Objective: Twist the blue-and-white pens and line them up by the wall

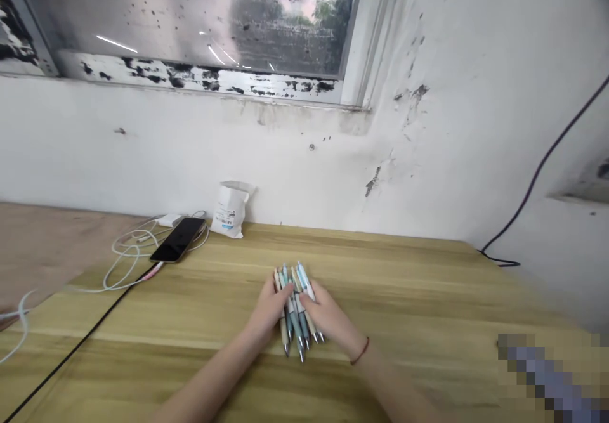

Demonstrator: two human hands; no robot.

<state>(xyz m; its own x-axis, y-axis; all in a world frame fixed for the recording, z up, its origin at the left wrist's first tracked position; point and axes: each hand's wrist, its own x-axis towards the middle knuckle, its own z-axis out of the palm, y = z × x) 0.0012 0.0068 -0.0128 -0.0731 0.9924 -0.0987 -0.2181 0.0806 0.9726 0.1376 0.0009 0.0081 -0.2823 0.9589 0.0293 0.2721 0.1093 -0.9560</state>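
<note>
A bundle of several pens [295,309], blue, white and beige with silver tips pointing toward me, lies on the wooden table [404,302]. My left hand [267,314] presses against the bundle's left side with fingers curled on it. My right hand [329,317] cups the right side, fingers wrapped over the pens. A thin red band sits on my right wrist.
A black phone [178,239] lies at the back left among white cables [128,252]. A small white packet [231,210] leans on the wall. A black cable [71,350] crosses the table's left part. Another black cord [537,175] hangs down the right wall.
</note>
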